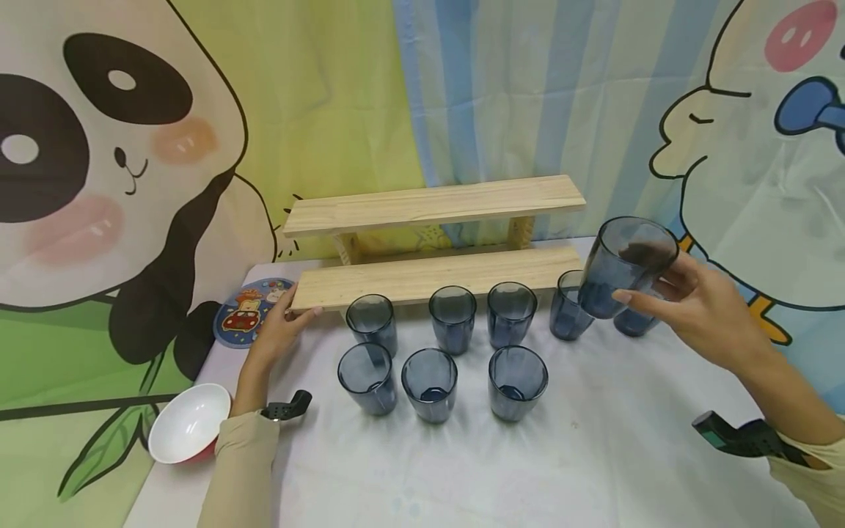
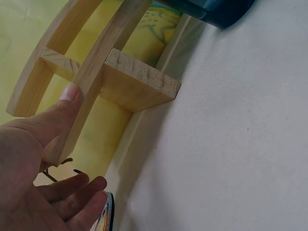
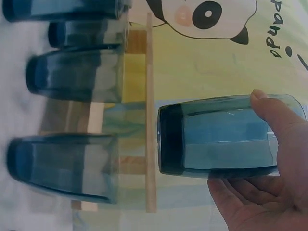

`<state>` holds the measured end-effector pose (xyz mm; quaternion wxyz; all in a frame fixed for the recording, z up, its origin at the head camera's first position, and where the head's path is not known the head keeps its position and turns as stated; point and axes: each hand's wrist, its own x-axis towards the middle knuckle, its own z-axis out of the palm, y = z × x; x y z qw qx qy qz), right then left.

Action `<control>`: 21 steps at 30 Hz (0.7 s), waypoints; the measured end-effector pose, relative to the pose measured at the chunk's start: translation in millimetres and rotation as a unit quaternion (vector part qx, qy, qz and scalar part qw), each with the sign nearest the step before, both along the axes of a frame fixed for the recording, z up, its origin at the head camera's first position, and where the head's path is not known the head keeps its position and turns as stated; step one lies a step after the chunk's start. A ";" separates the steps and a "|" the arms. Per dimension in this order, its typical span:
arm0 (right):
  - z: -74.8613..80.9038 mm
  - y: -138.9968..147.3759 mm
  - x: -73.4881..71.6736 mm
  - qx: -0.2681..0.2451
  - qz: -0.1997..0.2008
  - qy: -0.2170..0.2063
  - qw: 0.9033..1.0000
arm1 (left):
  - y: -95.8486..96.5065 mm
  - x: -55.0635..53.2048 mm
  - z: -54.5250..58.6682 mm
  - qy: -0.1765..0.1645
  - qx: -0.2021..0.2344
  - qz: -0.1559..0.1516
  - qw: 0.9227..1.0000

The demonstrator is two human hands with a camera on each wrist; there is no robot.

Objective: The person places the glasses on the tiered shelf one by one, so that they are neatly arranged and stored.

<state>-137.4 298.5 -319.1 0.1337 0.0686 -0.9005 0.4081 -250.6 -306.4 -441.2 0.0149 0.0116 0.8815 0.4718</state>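
The glasses (image 1: 517,396) are nine in total: eight stand on one table (image 1: 614,447), and the ninth is in the right hand (image 1: 709,308). The hands are two, this one and the left hand (image 1: 280,330). There is one wooden rack (image 1: 436,277) with two boards (image 1: 432,207), one white bowl (image 1: 190,424), one round blue mat (image 1: 236,323) and two black wrist devices (image 1: 287,408).

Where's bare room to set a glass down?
Upper shelf: bare. Lower shelf: bare behind back-row glasses, left hand at its left end. Table: open between front-row glasses and right forearm. Crowded: just before the lower shelf.
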 end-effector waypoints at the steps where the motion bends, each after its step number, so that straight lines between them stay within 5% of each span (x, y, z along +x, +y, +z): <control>1: 3.6 -0.1 -4.7 -0.001 -0.002 0.000 1.000 | -0.2 0.1 0.4 0.000 0.000 -0.001 1.000; 21: 48.7 -13.8 -101.9 -0.007 -0.014 -0.001 1.000 | -3.9 -3.8 -5.3 0.014 0.011 -0.005 1.000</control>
